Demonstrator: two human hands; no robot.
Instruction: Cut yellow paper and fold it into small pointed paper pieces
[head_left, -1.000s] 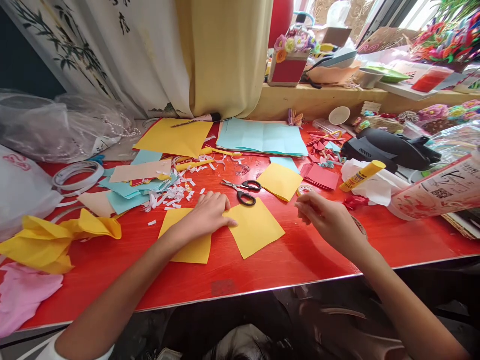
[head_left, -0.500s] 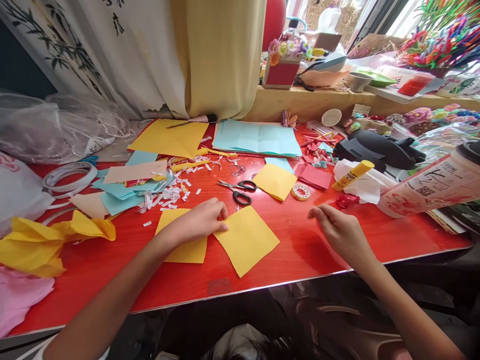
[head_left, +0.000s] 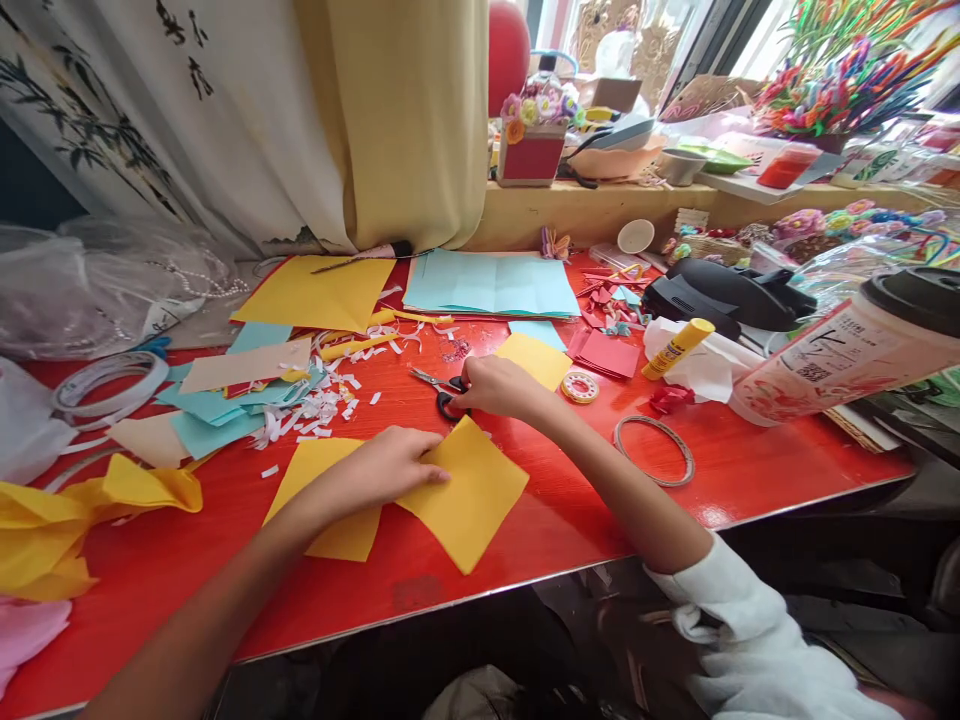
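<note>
My left hand [head_left: 386, 465] is closed at the left corner of a yellow paper square [head_left: 472, 500], its thumb lying over the paper. Under that hand and wrist, another yellow sheet [head_left: 349, 535] lies partly covered. Just beyond the square, my right hand [head_left: 495, 388] is closed at the black handles of a small pair of scissors [head_left: 429, 378]. The blades point left, and the fingers hide part of the handles. Behind my right hand lies a further yellow paper piece [head_left: 534, 358], partly covered by it.
A tape ring [head_left: 655, 450] lies by my right forearm, and a small tape roll [head_left: 580, 387] beyond it. A glue stick [head_left: 679, 348], red paper squares [head_left: 606, 353] and a tilted cup [head_left: 840, 345] are at right. Paper scraps [head_left: 315, 405] and large tape rolls [head_left: 112, 385] lie at left.
My right hand has moved left from above the table's right side to the scissors. A tape ring now lies where that hand was. My left hand stays at the yellow square.
</note>
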